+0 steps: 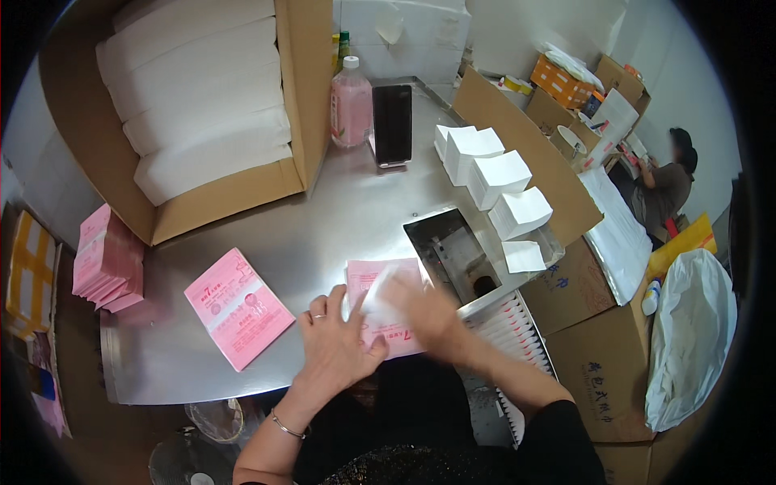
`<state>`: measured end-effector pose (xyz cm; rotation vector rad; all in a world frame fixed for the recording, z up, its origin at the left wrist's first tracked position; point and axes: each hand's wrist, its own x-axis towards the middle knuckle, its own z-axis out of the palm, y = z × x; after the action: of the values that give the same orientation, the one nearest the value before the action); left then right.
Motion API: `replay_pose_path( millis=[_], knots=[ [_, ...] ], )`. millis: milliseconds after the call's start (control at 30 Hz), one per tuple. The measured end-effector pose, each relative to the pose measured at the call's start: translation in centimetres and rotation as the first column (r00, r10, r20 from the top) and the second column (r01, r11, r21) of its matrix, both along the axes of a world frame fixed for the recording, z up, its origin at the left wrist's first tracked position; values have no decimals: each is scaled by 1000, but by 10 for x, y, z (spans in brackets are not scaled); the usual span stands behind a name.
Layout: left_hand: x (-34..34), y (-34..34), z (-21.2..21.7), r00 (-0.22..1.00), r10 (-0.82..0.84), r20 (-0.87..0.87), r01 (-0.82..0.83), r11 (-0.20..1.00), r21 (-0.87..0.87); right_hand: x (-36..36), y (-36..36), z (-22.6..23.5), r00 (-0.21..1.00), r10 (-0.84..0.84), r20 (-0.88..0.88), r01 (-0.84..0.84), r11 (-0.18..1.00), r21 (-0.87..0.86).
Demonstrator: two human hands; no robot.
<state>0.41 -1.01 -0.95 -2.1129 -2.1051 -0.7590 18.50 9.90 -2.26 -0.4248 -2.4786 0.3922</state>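
Note:
On the metal table's front edge, a stack of pink printed sheets (404, 349) lies under both hands. My left hand (339, 343) grips its left side with bent fingers, the thumb resting on top. A folded white paper piece (377, 296) stands up over the stack, between the left fingertips and the right hand. My right hand (428, 315) reaches across the stack and is smeared by motion, so its fingers do not show clearly. Another pink stack (240, 309) with a pale band around it lies to the left.
A large carton (234, 220) of white paper bundles stands back left, near piled pink packets (105, 259). A pink-liquid bottle (351, 105) and a phone (393, 125) stand behind. White paper stacks (499, 179) and a dark tray (453, 252) lie right. Another person (667, 186) sits far right.

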Motion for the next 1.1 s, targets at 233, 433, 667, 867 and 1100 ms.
replay_pose_path(
  millis=[233, 433, 667, 867, 1100],
  knots=[
    [6, -4, 0, 998, 56, -33, -56, 998, -12, -24, -12, 14, 991, -64, 120, 60, 997, 43],
    [1, -4, -1, 995, 44, -85, -39, 997, 63, -2, 12, 15, 999, 26, -32, -37, 891, -452],
    [-8, -3, 6, 997, -15, -73, 17, 1000, 19, -17, -29, 16, 976, 201, 88, -211, 970, 122],
    [12, -14, 35, 991, -48, 127, 68, 985, -156, -67, 42, -42, 946, -312, -94, 323, 862, 390],
    [0, -66, 166, 272, -547, 792, 628, 724, 284, 25, 88, -15, 757, -545, 360, 618, 776, -126]
  ],
)
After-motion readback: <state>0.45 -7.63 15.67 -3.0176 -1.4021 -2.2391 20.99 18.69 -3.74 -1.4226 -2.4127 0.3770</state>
